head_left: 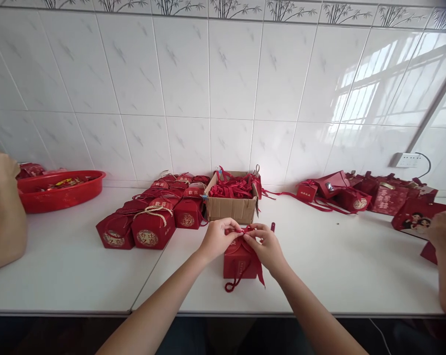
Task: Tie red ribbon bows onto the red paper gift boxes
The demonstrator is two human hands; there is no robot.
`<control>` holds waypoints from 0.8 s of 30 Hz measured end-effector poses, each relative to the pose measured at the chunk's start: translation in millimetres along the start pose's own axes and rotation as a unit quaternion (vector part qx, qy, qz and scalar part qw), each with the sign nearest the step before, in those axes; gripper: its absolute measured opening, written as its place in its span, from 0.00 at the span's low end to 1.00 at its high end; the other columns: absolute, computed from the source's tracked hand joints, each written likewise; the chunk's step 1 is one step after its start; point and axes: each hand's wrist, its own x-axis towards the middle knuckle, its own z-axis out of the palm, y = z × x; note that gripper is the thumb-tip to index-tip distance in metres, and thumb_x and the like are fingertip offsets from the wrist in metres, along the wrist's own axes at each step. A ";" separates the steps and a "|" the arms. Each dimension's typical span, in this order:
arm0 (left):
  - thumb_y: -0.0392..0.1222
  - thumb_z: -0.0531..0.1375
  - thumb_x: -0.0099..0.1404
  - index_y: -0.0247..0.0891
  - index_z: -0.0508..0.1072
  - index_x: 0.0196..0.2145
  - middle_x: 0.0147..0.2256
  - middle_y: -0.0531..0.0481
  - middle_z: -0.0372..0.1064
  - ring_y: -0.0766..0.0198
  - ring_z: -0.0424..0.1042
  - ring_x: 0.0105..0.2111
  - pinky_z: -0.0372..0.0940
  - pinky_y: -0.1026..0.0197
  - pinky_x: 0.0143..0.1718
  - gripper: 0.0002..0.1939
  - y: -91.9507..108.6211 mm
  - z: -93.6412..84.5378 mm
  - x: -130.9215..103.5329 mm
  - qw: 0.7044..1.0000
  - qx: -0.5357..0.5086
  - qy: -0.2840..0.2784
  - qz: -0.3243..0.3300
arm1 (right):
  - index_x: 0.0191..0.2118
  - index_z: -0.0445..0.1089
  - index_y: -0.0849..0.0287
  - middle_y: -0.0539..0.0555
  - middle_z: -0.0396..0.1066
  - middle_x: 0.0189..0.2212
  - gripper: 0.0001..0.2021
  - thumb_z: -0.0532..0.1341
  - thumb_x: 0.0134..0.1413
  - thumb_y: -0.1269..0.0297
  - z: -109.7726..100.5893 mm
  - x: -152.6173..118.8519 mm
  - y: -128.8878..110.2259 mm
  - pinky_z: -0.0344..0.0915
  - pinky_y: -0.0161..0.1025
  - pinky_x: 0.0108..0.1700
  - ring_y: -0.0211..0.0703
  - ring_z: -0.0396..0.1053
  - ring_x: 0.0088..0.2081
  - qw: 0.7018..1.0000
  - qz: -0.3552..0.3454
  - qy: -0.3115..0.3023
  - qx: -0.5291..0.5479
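Observation:
A small red gift box (239, 266) with a red cord loop at its front stands on the white table, in front of a cardboard box. At its top, my left hand (221, 238) pinches a red ribbon between thumb and fingers. My right hand (264, 243) meets it from the other side, its fingertips closed on the same ribbon. One ribbon tail (260, 274) hangs down the right side of the gift box.
Behind is the cardboard box (230, 209) of red ribbons. Finished-looking red boxes (152, 229) stand left, beside a red basin (65, 198). More red boxes (387, 197) lie right. Other people's arms (4, 222) reach in at both edges.

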 end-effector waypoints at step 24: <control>0.39 0.63 0.57 0.41 0.78 0.31 0.32 0.49 0.74 0.62 0.71 0.35 0.66 0.59 0.41 0.04 -14.0 -3.5 -10.4 0.994 0.095 -0.006 0.047 | 0.23 0.71 0.59 0.58 0.65 0.53 0.22 0.55 0.55 0.47 -0.8 -10.7 -10.5 0.58 0.46 0.55 0.53 0.56 0.60 0.995 0.058 -0.034 0.079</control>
